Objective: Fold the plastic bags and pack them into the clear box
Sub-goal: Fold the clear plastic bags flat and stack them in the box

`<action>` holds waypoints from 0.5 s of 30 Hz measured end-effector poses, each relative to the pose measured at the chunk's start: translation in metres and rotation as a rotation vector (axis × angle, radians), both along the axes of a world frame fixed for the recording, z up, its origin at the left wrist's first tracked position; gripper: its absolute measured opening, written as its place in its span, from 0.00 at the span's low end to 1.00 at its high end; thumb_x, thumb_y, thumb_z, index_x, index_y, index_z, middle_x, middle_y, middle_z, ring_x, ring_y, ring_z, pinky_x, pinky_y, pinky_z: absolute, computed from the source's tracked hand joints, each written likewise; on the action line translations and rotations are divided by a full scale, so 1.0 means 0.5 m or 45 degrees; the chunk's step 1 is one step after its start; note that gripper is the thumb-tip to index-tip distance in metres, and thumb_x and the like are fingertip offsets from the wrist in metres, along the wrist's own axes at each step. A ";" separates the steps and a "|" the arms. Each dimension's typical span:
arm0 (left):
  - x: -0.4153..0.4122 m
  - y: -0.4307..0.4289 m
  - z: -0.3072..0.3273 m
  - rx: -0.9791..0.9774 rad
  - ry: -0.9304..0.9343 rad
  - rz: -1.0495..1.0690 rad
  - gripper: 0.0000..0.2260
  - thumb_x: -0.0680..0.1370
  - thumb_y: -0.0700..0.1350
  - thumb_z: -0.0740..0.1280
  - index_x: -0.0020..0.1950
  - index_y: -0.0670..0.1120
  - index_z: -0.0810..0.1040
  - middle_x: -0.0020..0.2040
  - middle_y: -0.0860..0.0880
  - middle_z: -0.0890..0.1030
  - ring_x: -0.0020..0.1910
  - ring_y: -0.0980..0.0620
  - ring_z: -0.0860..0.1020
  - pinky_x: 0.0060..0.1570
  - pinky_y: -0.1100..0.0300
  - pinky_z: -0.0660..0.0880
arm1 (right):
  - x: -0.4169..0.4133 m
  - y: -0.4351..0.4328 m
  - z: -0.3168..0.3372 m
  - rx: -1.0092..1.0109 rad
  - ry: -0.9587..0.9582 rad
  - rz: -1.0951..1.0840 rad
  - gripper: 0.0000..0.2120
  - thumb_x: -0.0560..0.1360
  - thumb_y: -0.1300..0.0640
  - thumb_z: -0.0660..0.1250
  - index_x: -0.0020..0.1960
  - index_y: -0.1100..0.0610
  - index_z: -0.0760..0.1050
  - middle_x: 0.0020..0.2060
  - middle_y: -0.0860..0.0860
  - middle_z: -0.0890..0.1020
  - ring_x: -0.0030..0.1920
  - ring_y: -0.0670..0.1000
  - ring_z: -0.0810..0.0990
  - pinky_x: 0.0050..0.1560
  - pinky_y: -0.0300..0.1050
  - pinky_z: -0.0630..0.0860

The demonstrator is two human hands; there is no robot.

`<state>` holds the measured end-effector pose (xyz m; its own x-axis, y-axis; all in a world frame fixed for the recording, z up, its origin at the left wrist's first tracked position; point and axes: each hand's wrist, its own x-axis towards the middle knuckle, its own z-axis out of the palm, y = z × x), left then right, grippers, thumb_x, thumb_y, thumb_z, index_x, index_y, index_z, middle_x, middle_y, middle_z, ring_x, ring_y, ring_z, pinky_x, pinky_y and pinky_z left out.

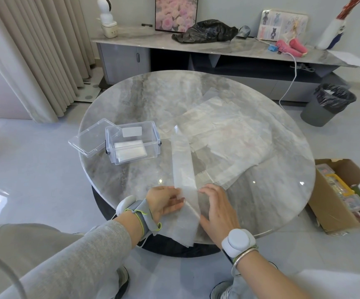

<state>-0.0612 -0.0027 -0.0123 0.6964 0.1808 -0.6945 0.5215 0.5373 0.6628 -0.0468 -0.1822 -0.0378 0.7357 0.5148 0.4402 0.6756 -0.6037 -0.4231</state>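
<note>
At near edge of table [282, 130] | bag [183, 160]: long strip lying flat | left hand [164, 203] pinches its end, likely to fold | right hand [218, 209]: fingers flat together, steadying it | box [153, 134] open, left.

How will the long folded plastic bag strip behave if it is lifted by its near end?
Probably floppy: the folded bag strip hangs limply over the near edge of the table, below the left hand that pinches it. It is likely very light, since it looks thin and translucent. It may slide easily, because the table top looks glossy.
</note>
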 end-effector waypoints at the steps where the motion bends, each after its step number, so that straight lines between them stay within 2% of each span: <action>1: 0.000 0.002 -0.002 0.030 -0.001 -0.006 0.04 0.78 0.33 0.68 0.50 0.39 0.74 0.37 0.44 0.77 0.26 0.53 0.80 0.25 0.61 0.78 | 0.002 -0.002 0.008 0.003 -0.005 0.023 0.29 0.65 0.62 0.76 0.61 0.54 0.67 0.59 0.50 0.70 0.57 0.52 0.75 0.43 0.45 0.78; 4: 0.003 0.008 -0.012 0.154 -0.003 -0.041 0.04 0.77 0.35 0.69 0.48 0.40 0.75 0.36 0.44 0.79 0.27 0.51 0.80 0.26 0.59 0.78 | -0.001 -0.007 0.032 -0.054 -0.103 0.109 0.19 0.66 0.68 0.62 0.55 0.54 0.71 0.55 0.48 0.71 0.54 0.49 0.74 0.39 0.41 0.76; 6: 0.004 0.008 -0.016 0.261 0.000 -0.078 0.06 0.77 0.36 0.70 0.49 0.41 0.74 0.37 0.44 0.79 0.27 0.50 0.80 0.27 0.57 0.79 | -0.004 -0.005 0.041 -0.070 -0.119 0.177 0.18 0.67 0.68 0.56 0.53 0.54 0.75 0.54 0.46 0.73 0.53 0.47 0.73 0.42 0.37 0.71; 9: 0.005 0.010 -0.026 0.488 0.000 -0.151 0.06 0.76 0.38 0.71 0.50 0.41 0.75 0.38 0.45 0.79 0.30 0.47 0.81 0.28 0.55 0.80 | 0.000 -0.003 0.035 -0.102 0.059 0.349 0.21 0.64 0.71 0.66 0.50 0.51 0.78 0.51 0.44 0.76 0.53 0.48 0.73 0.48 0.44 0.71; 11: -0.001 0.018 -0.035 0.915 -0.049 -0.339 0.08 0.75 0.42 0.72 0.51 0.44 0.76 0.40 0.50 0.80 0.38 0.47 0.81 0.39 0.54 0.81 | 0.006 -0.004 0.026 -0.126 0.246 0.394 0.27 0.59 0.74 0.66 0.50 0.48 0.79 0.50 0.41 0.76 0.53 0.47 0.72 0.49 0.44 0.71; 13: -0.012 0.031 -0.038 1.433 -0.120 -0.538 0.13 0.74 0.47 0.72 0.55 0.49 0.74 0.47 0.56 0.79 0.46 0.50 0.80 0.46 0.58 0.76 | 0.012 -0.004 0.017 -0.125 0.378 0.358 0.28 0.62 0.74 0.68 0.49 0.44 0.80 0.48 0.38 0.76 0.53 0.43 0.71 0.49 0.39 0.70; 15: -0.024 0.046 -0.037 1.622 -0.306 -0.583 0.14 0.74 0.47 0.71 0.57 0.53 0.73 0.50 0.58 0.76 0.46 0.54 0.78 0.46 0.58 0.75 | 0.016 0.004 0.011 -0.109 0.480 0.324 0.25 0.65 0.73 0.71 0.48 0.43 0.81 0.47 0.38 0.77 0.51 0.39 0.70 0.47 0.33 0.67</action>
